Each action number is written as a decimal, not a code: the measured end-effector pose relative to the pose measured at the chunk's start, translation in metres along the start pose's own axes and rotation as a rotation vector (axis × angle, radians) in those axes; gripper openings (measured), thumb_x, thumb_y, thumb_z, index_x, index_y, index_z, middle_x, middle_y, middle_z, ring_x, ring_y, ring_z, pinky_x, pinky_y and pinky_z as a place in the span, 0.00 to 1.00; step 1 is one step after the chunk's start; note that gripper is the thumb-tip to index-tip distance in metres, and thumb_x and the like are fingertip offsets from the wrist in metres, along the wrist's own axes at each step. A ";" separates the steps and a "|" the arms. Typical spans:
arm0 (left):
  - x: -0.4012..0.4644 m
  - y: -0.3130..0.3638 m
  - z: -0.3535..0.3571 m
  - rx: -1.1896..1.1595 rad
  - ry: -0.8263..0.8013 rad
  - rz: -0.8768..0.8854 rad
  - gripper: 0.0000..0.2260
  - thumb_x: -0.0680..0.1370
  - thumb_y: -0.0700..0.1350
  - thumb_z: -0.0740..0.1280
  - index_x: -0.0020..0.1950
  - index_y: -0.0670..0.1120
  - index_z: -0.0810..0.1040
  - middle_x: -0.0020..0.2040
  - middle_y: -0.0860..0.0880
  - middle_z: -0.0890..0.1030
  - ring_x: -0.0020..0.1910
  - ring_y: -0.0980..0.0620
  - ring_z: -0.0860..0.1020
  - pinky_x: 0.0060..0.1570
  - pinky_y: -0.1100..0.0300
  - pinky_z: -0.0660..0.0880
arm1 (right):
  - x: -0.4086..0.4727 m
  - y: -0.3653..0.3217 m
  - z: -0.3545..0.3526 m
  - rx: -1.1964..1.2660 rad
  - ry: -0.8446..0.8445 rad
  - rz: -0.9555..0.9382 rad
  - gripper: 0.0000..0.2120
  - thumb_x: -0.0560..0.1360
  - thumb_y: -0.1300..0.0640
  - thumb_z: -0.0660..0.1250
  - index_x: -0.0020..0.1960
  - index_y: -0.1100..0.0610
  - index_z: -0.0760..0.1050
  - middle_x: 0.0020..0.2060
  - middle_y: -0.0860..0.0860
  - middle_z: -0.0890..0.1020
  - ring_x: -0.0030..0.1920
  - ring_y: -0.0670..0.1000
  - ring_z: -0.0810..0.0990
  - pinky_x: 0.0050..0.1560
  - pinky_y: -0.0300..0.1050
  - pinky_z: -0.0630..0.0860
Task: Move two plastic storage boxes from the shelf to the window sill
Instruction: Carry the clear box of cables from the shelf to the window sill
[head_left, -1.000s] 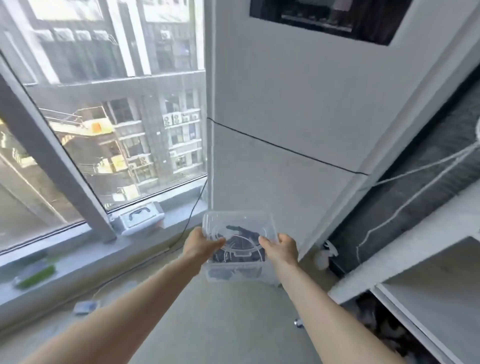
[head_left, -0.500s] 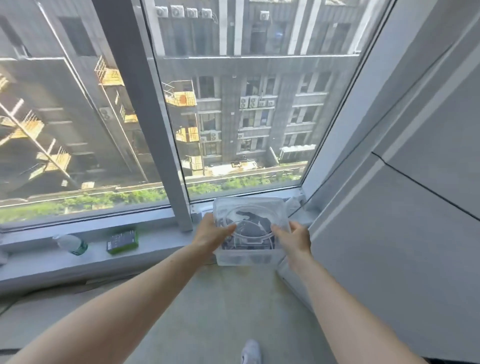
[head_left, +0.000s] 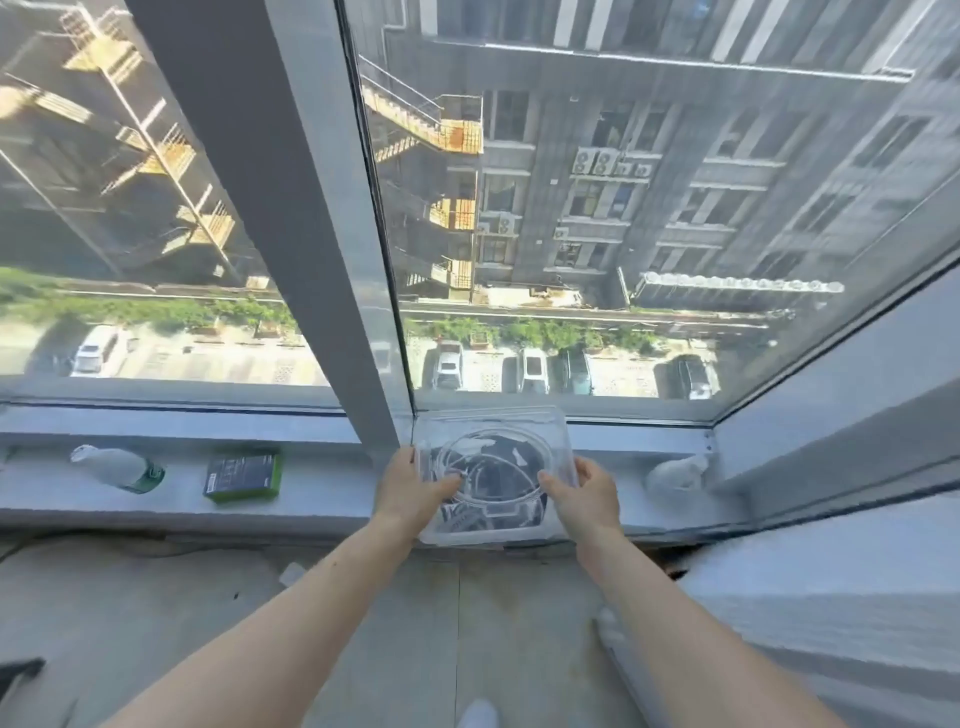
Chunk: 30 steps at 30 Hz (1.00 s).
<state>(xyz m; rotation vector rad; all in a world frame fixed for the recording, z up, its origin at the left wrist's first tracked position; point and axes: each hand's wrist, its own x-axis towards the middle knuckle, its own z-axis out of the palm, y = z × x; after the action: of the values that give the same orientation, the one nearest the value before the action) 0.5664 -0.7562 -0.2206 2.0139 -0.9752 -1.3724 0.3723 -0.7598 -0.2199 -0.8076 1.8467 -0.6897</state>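
A clear plastic storage box (head_left: 493, 457) with dark cables inside is held over the grey window sill (head_left: 322, 493), just right of the window's thick mullion. My left hand (head_left: 410, 491) grips its left side and my right hand (head_left: 584, 496) grips its right side. The box's front edge overhangs the sill's front. An earlier box seen on the sill is hidden behind or under this one; I cannot tell which.
On the sill to the left lie a green-edged dark packet (head_left: 243, 475) and a tipped plastic bottle (head_left: 117, 467). A white crumpled object (head_left: 675, 473) sits in the sill's right corner. The mullion (head_left: 332, 312) rises just left of the box. A grey wall (head_left: 857, 519) closes in on the right.
I have turned from the wall toward the window and stepped closer. The box, held in both hands throughout, has moved forward and now hangs over the sill.
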 end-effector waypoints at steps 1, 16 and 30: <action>0.015 -0.006 0.005 -0.005 -0.001 -0.012 0.24 0.71 0.45 0.73 0.64 0.43 0.72 0.60 0.46 0.79 0.58 0.45 0.78 0.57 0.52 0.75 | 0.017 0.006 0.007 0.009 -0.012 0.012 0.24 0.74 0.55 0.71 0.67 0.58 0.69 0.61 0.54 0.77 0.53 0.52 0.75 0.53 0.46 0.72; 0.154 -0.082 0.060 -0.044 -0.019 -0.070 0.25 0.73 0.42 0.73 0.68 0.46 0.69 0.57 0.52 0.77 0.56 0.51 0.77 0.60 0.50 0.76 | 0.153 0.090 0.076 0.078 -0.020 0.099 0.19 0.73 0.61 0.70 0.63 0.56 0.71 0.52 0.51 0.79 0.50 0.52 0.79 0.49 0.45 0.72; 0.171 -0.095 0.070 -0.063 -0.019 -0.074 0.26 0.73 0.42 0.73 0.68 0.46 0.68 0.57 0.54 0.75 0.55 0.53 0.75 0.61 0.52 0.75 | 0.172 0.103 0.084 0.087 -0.011 0.092 0.19 0.74 0.61 0.69 0.64 0.56 0.70 0.52 0.50 0.78 0.51 0.52 0.78 0.51 0.45 0.72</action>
<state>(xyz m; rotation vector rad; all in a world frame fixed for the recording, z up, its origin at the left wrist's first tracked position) 0.5665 -0.8344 -0.4129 2.0116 -0.8624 -1.4449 0.3733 -0.8392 -0.4222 -0.6647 1.8196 -0.7004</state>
